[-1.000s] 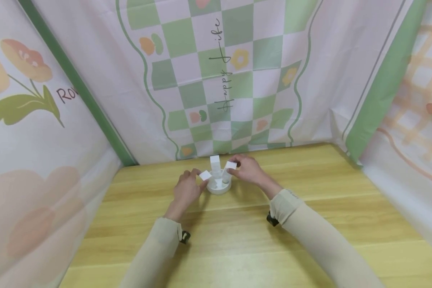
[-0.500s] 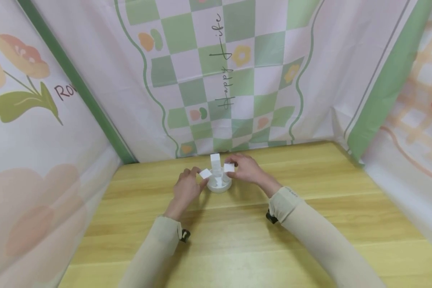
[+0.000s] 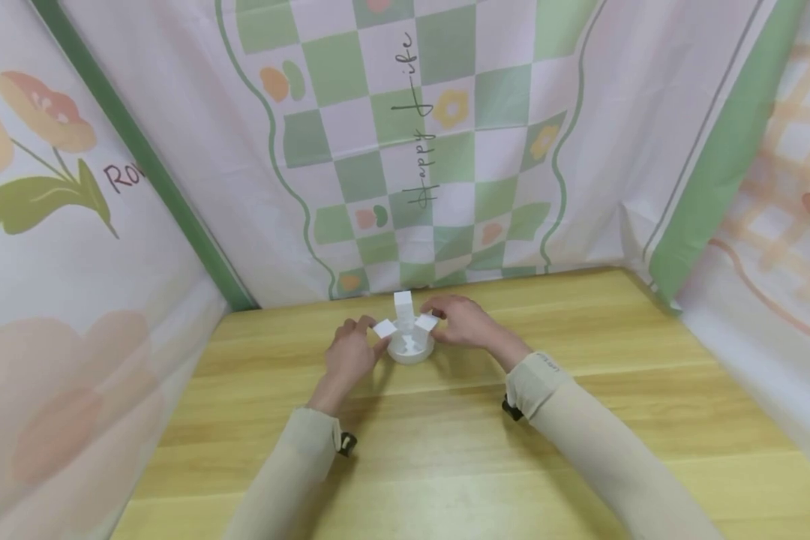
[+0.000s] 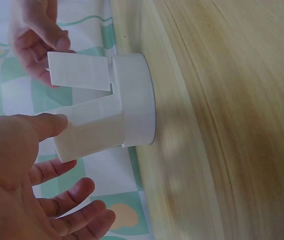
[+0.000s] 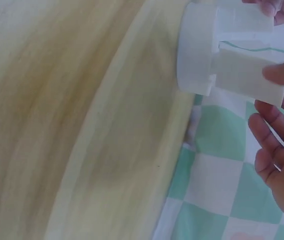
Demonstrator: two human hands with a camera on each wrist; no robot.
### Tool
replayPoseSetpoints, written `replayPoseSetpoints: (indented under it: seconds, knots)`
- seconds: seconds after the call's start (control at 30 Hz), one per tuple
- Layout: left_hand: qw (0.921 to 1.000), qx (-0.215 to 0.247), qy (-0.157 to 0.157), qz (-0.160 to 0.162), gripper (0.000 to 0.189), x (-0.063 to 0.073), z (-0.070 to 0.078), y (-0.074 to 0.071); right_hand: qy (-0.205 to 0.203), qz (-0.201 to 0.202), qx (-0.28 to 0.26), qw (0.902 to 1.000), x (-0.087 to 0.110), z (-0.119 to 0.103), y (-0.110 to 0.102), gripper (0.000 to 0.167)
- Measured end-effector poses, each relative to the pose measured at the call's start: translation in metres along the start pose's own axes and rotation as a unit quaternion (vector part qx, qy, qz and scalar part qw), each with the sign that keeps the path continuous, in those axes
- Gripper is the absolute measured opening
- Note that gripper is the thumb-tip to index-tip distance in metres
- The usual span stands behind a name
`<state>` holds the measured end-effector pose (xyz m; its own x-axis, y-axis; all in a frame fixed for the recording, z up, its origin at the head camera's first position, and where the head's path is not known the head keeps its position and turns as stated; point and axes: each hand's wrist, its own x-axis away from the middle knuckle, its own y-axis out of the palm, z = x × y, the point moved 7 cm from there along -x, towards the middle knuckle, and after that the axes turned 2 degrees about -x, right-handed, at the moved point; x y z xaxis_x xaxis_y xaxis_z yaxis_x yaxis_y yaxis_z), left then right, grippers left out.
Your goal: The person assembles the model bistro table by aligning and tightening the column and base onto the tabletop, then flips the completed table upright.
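Note:
A round white base [image 3: 410, 358] stands on the table near its back edge, with three white rectangular blocks upright around it. My left hand [image 3: 349, 355] pinches the top of the left block [image 3: 385, 328] between thumb and index finger; its other fingers spread loosely in the left wrist view. On the other side, my right hand [image 3: 469, 324] pinches the right block [image 5: 246, 76] between thumb and fingers. The lower end of that block meets the base [image 5: 195, 47] in the right wrist view. Untouched, the back block [image 3: 403, 302] rises behind the other two.
The wooden table [image 3: 412, 457] is bounded at the back by a green-and-white checked cloth [image 3: 418, 150]. Cloth walls also hang at the left [image 3: 74, 300] and right [image 3: 783, 262]. Black wrist straps show below both sleeves.
The right block has turned and shifted slightly inward and down toward the base, with the right hand following. My left hand keeps its grip and place.

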<state>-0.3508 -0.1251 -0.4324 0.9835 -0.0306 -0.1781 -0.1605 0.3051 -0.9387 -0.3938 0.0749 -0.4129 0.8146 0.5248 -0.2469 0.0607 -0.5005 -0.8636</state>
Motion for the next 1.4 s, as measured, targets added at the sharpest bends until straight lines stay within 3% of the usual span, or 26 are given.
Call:
replayPoseSetpoints:
  seconds: [0.27, 0.53, 0.7, 0.83, 1.1, 1.2, 1.33, 1.4]
  knots:
    - [1.0, 0.001, -0.002, 0.001, 0.048, 0.0, -0.001, 0.0, 0.033, -0.002, -0.004, 0.9995, -0.006, -0.001, 0.008, 0.033]
    - [1.0, -0.005, 0.002, 0.003, 0.049, 0.001, -0.001, 0.0, 0.013, -0.031, 0.028, 0.9991, -0.007, -0.009, 0.009, 0.056]
    - [1.0, -0.007, -0.003, -0.005, 0.049, 0.001, 0.0, 0.0, -0.019, -0.034, 0.084, 0.9957, -0.009, -0.015, 0.012, 0.052]
    - [1.0, -0.003, -0.007, -0.007, 0.048, 0.001, 0.0, -0.001, -0.021, -0.045, 0.076, 0.9958, -0.011, -0.018, 0.01, 0.046]
    - [0.9999, -0.003, -0.011, -0.011, 0.05, 0.0, -0.001, 0.0, 0.047, -0.021, 0.048, 0.9975, -0.016, -0.009, 0.01, 0.033]
    - [0.9998, 0.001, -0.014, -0.015, 0.05, 0.001, -0.001, 0.001, 0.052, -0.013, 0.038, 0.9978, -0.017, -0.007, 0.014, 0.041]
    - [0.9997, 0.001, -0.016, -0.016, 0.05, 0.001, -0.001, 0.0, 0.03, 0.004, 0.047, 0.9984, -0.015, -0.009, 0.013, 0.057]
    - [0.9998, 0.0, -0.016, -0.015, 0.05, 0.001, -0.001, 0.0, 0.023, 0.008, 0.055, 0.9982, -0.014, -0.01, 0.012, 0.057]
